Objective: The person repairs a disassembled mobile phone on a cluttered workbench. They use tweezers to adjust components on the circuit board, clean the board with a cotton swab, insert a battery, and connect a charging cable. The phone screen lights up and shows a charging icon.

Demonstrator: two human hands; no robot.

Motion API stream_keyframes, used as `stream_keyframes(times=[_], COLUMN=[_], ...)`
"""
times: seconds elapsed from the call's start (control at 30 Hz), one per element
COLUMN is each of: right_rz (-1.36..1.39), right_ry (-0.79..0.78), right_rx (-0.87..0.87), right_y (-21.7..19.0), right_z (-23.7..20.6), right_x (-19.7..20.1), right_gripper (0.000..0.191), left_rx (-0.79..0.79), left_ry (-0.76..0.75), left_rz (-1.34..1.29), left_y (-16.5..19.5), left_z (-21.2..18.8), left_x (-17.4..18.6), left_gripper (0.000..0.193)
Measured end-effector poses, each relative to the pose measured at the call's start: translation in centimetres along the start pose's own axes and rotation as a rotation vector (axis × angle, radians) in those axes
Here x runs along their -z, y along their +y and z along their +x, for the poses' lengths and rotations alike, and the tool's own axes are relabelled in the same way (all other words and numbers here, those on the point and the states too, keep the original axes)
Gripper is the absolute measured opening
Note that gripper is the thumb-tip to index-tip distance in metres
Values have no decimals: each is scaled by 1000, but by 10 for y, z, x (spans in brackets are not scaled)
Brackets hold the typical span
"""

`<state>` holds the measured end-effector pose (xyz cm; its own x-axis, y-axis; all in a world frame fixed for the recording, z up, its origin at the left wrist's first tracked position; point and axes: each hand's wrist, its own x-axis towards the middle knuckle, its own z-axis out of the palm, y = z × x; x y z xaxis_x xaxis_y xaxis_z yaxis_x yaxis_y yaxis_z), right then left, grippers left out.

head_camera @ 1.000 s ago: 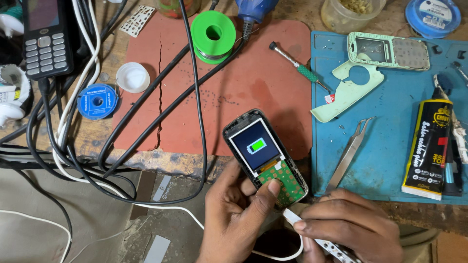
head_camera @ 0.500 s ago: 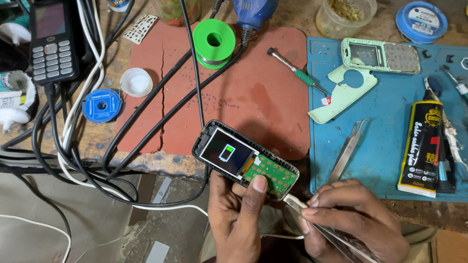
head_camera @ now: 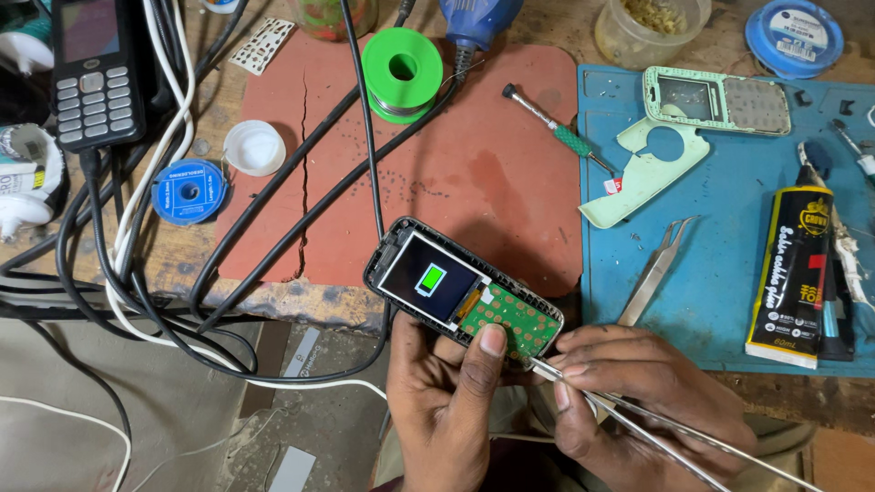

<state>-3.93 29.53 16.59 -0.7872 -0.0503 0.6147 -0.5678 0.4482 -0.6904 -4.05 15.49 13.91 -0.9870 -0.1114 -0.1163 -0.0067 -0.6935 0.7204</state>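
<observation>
The left hand (head_camera: 447, 401) grips an opened black mobile phone without its front cover (head_camera: 463, 290), fingers wrapped beneath the body and the thumb pressed on the lower edge of the exposed green keypad circuit board (head_camera: 510, 321). The phone is held tilted above the near edge of the worktop (head_camera: 182, 264), just in front of the red-brown rubber mat (head_camera: 492, 173). Its small screen (head_camera: 428, 276) is lit and shows a green battery symbol.

The right hand (head_camera: 629, 392) is closed around a thin white cable with a metal plug (head_camera: 638, 428); the plug tip meets the bottom end of the phone, though whether it is fully seated cannot be determined from this view.

Surrounding items:
- A pair of steel tweezers (head_camera: 654, 269) lies on the blue silicone work mat (head_camera: 729, 200), just beyond the right hand.
- A black-and-yellow adhesive tube (head_camera: 791, 273) lies at the right of the blue mat.
- A pale green phone front frame (head_camera: 715, 98) and a pale green back cover (head_camera: 643, 173) lie on the blue mat's far part.
- A green-handled small screwdriver (head_camera: 558, 137) rests across the boundary of both mats.
- A green solder spool (head_camera: 402, 73) stands on the red-brown mat.
- A black keypad phone (head_camera: 94, 68) lies far left among black and white cables (head_camera: 137, 255).
</observation>
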Motion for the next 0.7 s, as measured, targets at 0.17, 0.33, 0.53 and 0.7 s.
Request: stream_keyframes(times=[0.17, 0.33, 0.53, 0.7], right_rz=[33, 34, 33, 42], right_ry=[-44, -9, -15, -31], right_rx=[-34, -50, -62, -48], right_y=[1, 1, -2, -2], right_z=[-1, -4, -6, -6], right_x=[4, 2, 2, 2], right_gripper=[17, 17, 17, 17], left_rx=[-28, -32, -39, -48], left_ry=[28, 35, 52, 39], left_rz=[21, 37, 46, 53], left_y=[-2, -3, -5, -5], left_z=[-1, -2, -2, -2], left_x=[-1, 1, 1, 1], left_gripper=[47, 46, 47, 49])
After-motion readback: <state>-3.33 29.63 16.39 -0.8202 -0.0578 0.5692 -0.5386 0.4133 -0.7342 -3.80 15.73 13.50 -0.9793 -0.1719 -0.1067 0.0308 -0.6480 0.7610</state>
